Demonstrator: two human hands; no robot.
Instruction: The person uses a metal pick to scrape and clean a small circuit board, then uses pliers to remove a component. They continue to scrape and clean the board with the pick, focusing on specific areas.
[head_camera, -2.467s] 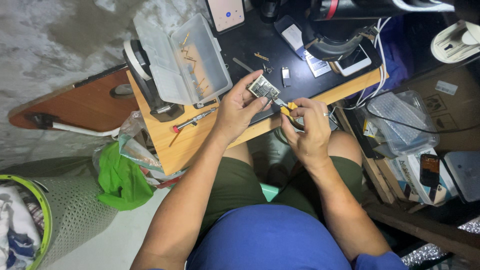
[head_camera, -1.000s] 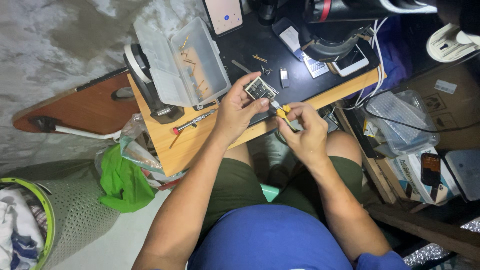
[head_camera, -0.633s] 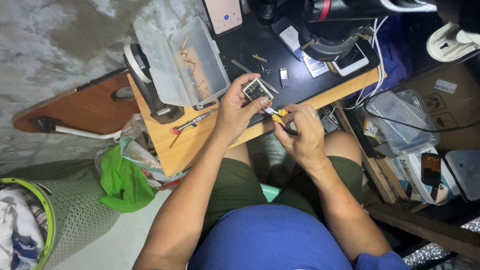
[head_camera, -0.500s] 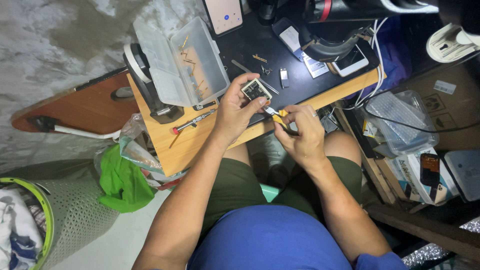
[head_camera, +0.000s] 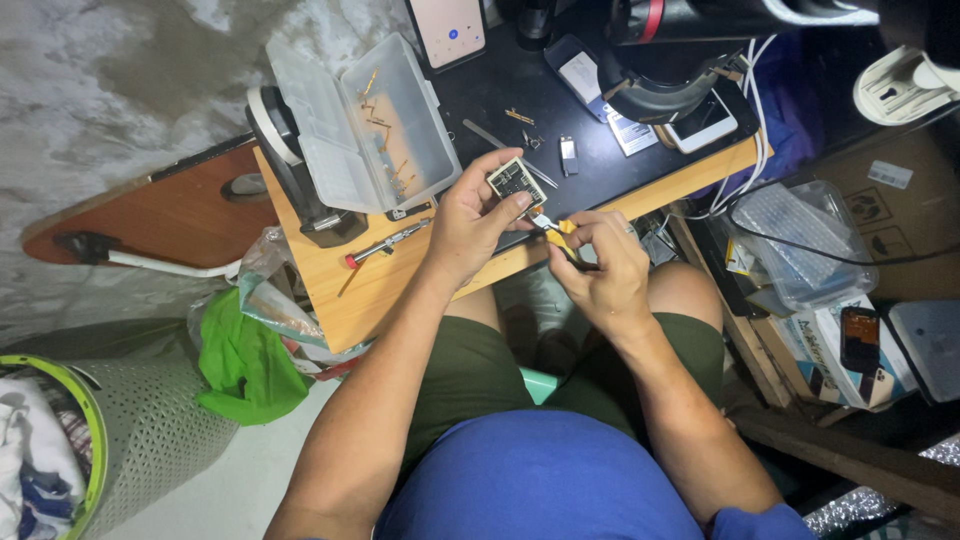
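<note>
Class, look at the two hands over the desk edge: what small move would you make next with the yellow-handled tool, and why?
Probably ease the tool's tip a little further along the edge of the small square part. The left hand pinches that part above the wooden desk, and the right hand holds the yellow-handled tool with its tip already at the part's lower edge.

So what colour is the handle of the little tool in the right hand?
Yellow, seen in the head view.

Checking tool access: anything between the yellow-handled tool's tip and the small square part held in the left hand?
Nothing visible. The right hand holds the yellow-handled tool, whose metal tip reaches the small square grey part pinched in the left hand; no cable or finger crosses that gap.
</note>
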